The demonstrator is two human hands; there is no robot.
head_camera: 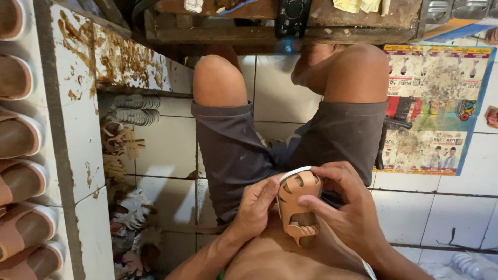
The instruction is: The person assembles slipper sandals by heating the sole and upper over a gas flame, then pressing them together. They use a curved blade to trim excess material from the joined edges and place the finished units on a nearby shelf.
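While both hands clamp the tan leather cut-out sandal upper with its white sole edge (298,205) at lower centre, the left hand (255,206) should steady it as the right hand (345,207) presses evenly.

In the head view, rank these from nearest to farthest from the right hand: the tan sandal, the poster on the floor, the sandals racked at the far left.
1. Tan sandal: held in the right hand, touching it.
2. Poster: on the floor tiles, up and to the right.
3. Racked sandals: far left edge, past the left hand.
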